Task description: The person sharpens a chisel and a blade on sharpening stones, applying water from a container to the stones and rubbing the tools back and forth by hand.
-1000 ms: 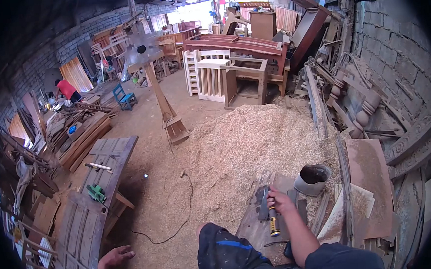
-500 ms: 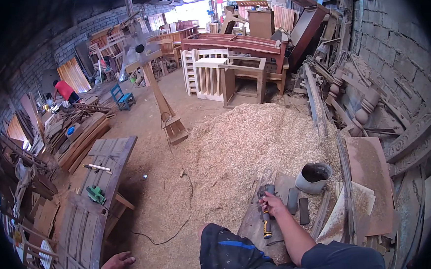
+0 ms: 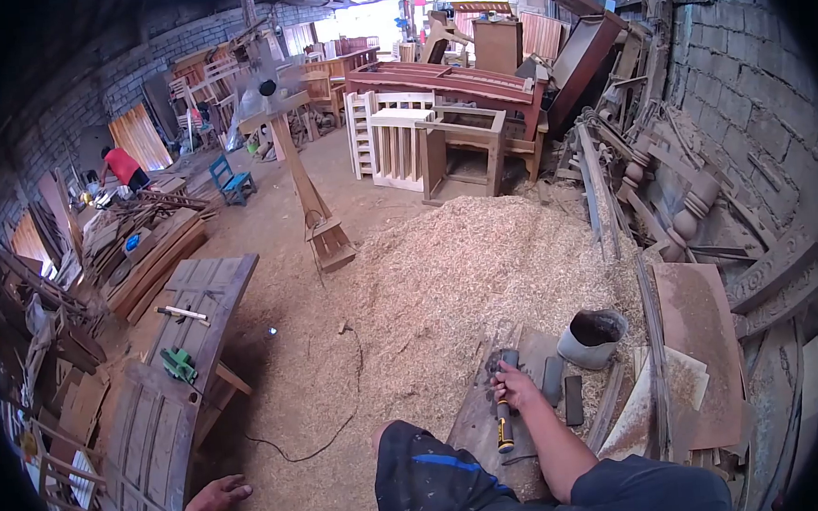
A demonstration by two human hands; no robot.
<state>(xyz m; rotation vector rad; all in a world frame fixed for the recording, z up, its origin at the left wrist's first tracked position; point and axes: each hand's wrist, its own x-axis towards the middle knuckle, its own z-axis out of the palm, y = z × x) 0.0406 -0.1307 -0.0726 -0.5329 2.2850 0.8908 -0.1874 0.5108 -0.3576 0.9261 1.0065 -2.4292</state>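
My right hand (image 3: 514, 387) is closed around an angle grinder (image 3: 505, 429) with a black and yellow body. The grinder rests on a worn wooden plank (image 3: 475, 411), its dark head pointing away from me and its cord trailing near my leg. Just right of that hand lie two dark rectangular blocks, a greyish one (image 3: 552, 381) and a darker one (image 3: 573, 401). My left hand (image 3: 220, 497) hangs free at the lower left with fingers loosely extended, holding nothing. It is nearest to a panelled wooden door (image 3: 149, 440), apparently apart from it.
On the door sit a green power tool (image 3: 179, 365) and a pale-handled tool (image 3: 186, 315). A cut-down bucket (image 3: 594, 340) stands beside a large heap of wood shavings (image 3: 503, 259). A black cord (image 3: 327, 453) crosses the floor. A person in red (image 3: 124, 166) bends over far left.
The view has shifted very slightly. My right hand keeps its grip on the grinder, and my left hand stays beside the door with no clear movement.
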